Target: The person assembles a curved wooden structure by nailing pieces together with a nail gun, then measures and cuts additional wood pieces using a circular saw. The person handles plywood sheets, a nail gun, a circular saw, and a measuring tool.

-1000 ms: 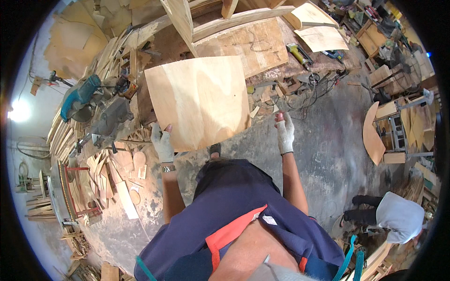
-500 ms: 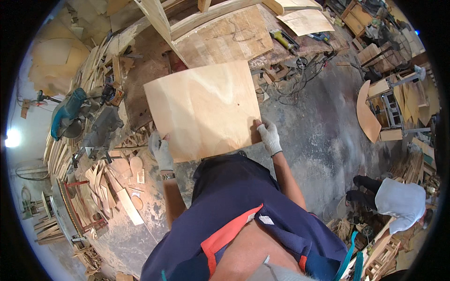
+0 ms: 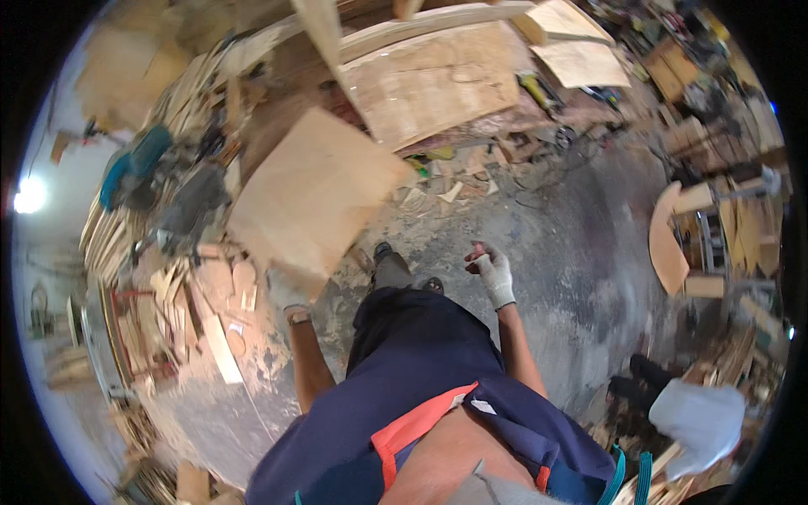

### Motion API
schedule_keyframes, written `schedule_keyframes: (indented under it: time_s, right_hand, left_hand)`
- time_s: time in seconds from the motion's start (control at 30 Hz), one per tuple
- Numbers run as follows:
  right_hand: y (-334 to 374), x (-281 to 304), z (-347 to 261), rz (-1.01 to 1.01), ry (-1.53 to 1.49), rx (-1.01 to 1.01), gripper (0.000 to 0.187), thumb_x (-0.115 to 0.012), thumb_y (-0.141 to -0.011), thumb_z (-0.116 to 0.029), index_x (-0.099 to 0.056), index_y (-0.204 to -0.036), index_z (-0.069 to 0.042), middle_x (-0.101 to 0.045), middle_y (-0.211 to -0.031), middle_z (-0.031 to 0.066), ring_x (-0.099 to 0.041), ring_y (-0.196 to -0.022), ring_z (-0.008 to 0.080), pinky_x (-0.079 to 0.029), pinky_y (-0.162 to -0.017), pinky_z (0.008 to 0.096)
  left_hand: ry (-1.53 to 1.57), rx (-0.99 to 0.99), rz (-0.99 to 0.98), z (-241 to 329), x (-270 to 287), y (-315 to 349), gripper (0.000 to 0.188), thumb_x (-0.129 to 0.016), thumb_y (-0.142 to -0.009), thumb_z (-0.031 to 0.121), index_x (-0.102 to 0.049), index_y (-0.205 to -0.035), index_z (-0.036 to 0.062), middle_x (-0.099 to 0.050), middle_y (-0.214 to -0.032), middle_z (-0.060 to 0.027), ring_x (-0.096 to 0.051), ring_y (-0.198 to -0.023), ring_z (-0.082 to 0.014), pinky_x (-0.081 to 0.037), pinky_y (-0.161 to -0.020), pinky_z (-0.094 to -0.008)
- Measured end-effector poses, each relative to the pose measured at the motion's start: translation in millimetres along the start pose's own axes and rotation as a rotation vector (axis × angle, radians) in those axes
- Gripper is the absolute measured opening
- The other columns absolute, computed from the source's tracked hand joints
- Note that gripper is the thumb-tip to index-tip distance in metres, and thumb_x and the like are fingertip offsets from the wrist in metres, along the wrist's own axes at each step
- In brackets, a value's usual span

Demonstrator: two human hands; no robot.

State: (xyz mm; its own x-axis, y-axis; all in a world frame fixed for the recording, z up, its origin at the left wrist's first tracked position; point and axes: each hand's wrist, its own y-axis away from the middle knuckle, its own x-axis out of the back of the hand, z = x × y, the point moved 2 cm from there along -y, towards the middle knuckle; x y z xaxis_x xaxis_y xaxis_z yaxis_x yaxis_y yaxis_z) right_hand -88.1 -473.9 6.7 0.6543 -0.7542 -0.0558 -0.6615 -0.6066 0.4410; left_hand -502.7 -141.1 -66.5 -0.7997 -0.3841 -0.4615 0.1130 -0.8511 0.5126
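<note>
A large square sheet of pale plywood (image 3: 316, 195) tilts in front of me, its far corner near the workbench. My left hand (image 3: 288, 292), in a white glove, grips the sheet's near lower edge. My right hand (image 3: 491, 268), also gloved, hangs free to the right of my legs with fingers loosely curled and nothing in it. My shoe (image 3: 385, 252) shows on the grey floor below the sheet.
A workbench with a wide plywood board (image 3: 433, 80) stands ahead. Stacked wood offcuts (image 3: 198, 311) and a teal power tool (image 3: 135, 164) crowd the left. A curved wooden piece (image 3: 665, 244) lies at right. Another person in a white cap (image 3: 699, 417) crouches lower right.
My right hand has let go of the sheet's right edge and dropped away. The sheet has swung left and tilted, now carried by my left hand alone.
</note>
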Motion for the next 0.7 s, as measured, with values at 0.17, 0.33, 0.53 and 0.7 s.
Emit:
schedule_keyframes:
  time_s: [0.17, 0.33, 0.53, 0.7]
  right_hand:
    - [-1.7, 11.5, -6.6, -0.004, 0.135, -0.012, 0.044, -0.060, -0.103, -0.036, -0.063, -0.125, 0.002, -0.071, -0.088, 0.0065, -0.066, -0.070, 0.0128, -0.055, -0.067, 0.0291]
    - [-17.3, 25.4, -30.4, 0.064, 0.184, -0.069, 0.042, -0.058, -0.104, -0.037, -0.064, -0.122, 0.001, -0.071, -0.088, 0.0055, -0.065, -0.070, 0.0119, -0.055, -0.068, 0.0296]
    - [-64.5, 22.8, -48.3, 0.049, 0.145, -0.008, 0.037, -0.058, -0.103, -0.028, -0.063, -0.124, 0.003, -0.070, -0.088, 0.0084, -0.065, -0.072, 0.0132, -0.056, -0.069, 0.0293]
    - [-100.3, 27.4, -55.9, 0.133, 0.100, -0.142, 0.038, -0.049, -0.101, -0.021, -0.061, -0.129, 0.001, -0.073, -0.092, 0.0129, -0.068, -0.066, 0.0174, -0.054, -0.061, 0.0293]
  left_hand:
    - [-0.326, -0.127, 0.316, 3.6, -4.7, -22.7, 0.042, -0.059, -0.099, 0.042, -0.069, -0.104, 0.0015, -0.068, -0.101, -0.0116, -0.065, -0.088, -0.0245, -0.055, -0.075, -0.0398]
    - [-0.751, -0.296, 0.510, -15.6, -91.5, -1.5, 0.048, -0.061, -0.095, 0.048, -0.069, -0.105, 0.0013, -0.068, -0.101, -0.0112, -0.064, -0.085, -0.0258, -0.056, -0.075, -0.0428]
    - [-0.132, -0.084, 0.371, -69.0, -87.3, -73.9, 0.042, -0.064, -0.095, 0.045, -0.064, -0.110, 0.0061, -0.068, -0.099, -0.0091, -0.063, -0.079, -0.0242, -0.054, -0.069, -0.0407]
    - [-0.072, 0.062, 0.153, -102.5, -122.0, -116.1, 0.035, -0.063, -0.099, 0.036, -0.053, -0.125, 0.0138, -0.065, -0.099, -0.0050, -0.061, -0.074, -0.0214, -0.051, -0.060, -0.0352]
